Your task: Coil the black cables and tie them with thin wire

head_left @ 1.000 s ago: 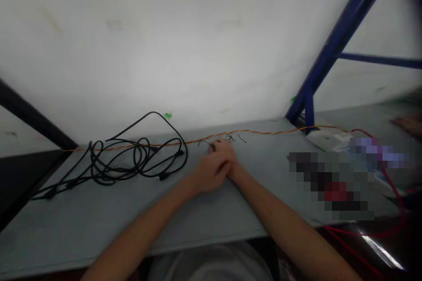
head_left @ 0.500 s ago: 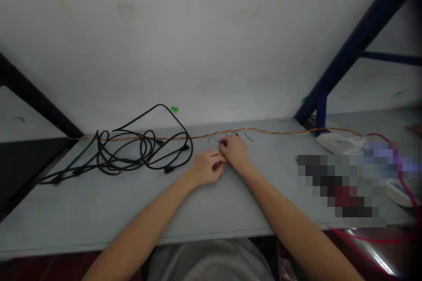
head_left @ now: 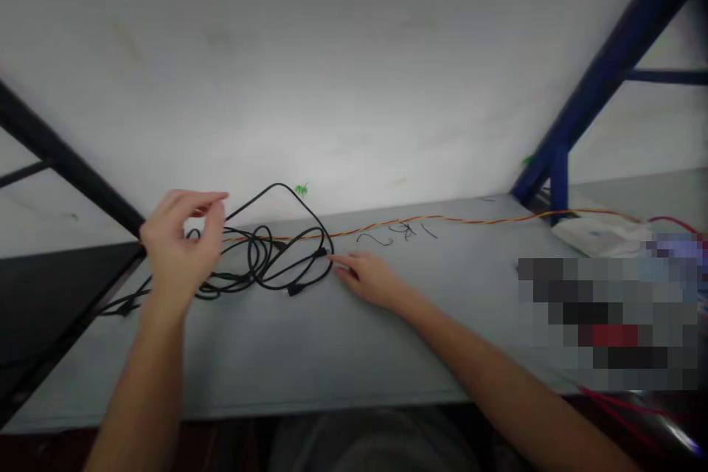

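left hand [head_left: 180, 247] raised above black cable coil [head_left: 259, 258], grip open; right hand [head_left: 368, 279] just beside it, grip open too.

Fig. 1. Items I count on the table [head_left: 221, 376], head view.
Two hands: one left hand [head_left: 182, 247], one right hand [head_left: 368, 279]. One black cable [head_left: 259, 258], looped, with three plugs [head_left: 296, 289]. One twisted wire [head_left: 442, 221], orange and yellow. At least three short black wires [head_left: 375, 239]; their tangle is too small to count exactly. One red wire [head_left: 672, 222]. One white box [head_left: 600, 236]. Two green marks [head_left: 302, 189]. Three blue struts [head_left: 619, 66]. Two black struts [head_left: 60, 158]. Two blurred patches [head_left: 602, 321], contents unreadable.
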Available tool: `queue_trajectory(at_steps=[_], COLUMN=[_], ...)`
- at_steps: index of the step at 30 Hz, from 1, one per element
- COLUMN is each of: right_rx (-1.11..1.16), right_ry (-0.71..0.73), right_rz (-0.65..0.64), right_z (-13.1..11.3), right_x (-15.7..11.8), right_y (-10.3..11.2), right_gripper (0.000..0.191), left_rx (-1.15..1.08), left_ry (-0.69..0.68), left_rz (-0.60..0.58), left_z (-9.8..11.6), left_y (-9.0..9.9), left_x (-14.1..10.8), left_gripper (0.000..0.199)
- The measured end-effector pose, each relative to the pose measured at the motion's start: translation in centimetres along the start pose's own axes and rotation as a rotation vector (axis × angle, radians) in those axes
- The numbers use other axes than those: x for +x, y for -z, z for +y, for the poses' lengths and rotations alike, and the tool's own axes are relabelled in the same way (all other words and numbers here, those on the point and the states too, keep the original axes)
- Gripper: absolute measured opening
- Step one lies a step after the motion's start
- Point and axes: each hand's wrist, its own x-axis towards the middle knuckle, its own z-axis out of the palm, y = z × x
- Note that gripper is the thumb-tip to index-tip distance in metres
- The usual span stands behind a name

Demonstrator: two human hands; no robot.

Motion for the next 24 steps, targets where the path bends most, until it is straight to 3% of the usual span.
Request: queue_trajectory(at_steps=[2,5,8,10,13,16,19,21,24], right_rx=[-0.027,-0.036,0.006,0.047,0.077,0.122,0.183,0.228,0.338], right_ry=[0.064,0.016,-0.134,-0.223,-0.304,-0.397,-0.446,-0.440,-0.456], right_rz=[-0.049,-0.050,-0.020,0.006,0.041,0.084,0.114,0.141,0.205], right_z=[-1.2,-2.1,-2.0,-1.6,-0.9,-0.2,0.4,0.7,1.0], right_x=[0.0,0.3,0.5,0.5,0.4,0.3,0.3,0.5,0.9], right_y=[-0.4,-0.7,-0.8,-0.7,-0.5,-0.3,-0.2,-0.1,0.1], right_gripper=[0.041,0.036,0.034,0.025,0.012,0.030,0.024,0.016,0.022], left_rx=[0.113,0.220,0.334,0.450,0.552,0.518,0.463,0.440,0.480], left_ry=[0.165,0.221,0.270,0.294,0.232,0.094,-0.017,-0.178,-0.351], left_rz=[-0.301,-0.804,-0.933,-0.868,-0.656,-0.431,-0.217,-0.082,-0.024], left_z=[-4.9,-10.9,-13.6,-13.8,-12.7,-10.3,-6.2,-2.6,3.1], left_y=[1.9,2.6,1.8,1.2,0.7,0.6,0.8,1.3,2.5], left_x=[1.1,1.3,1.6,2.6,5.3,8.6,11.6,13.2,15.2], left_gripper=[0.039,0.071,0.068,0.065,0.060,0.050,0.041,0.040,0.049])
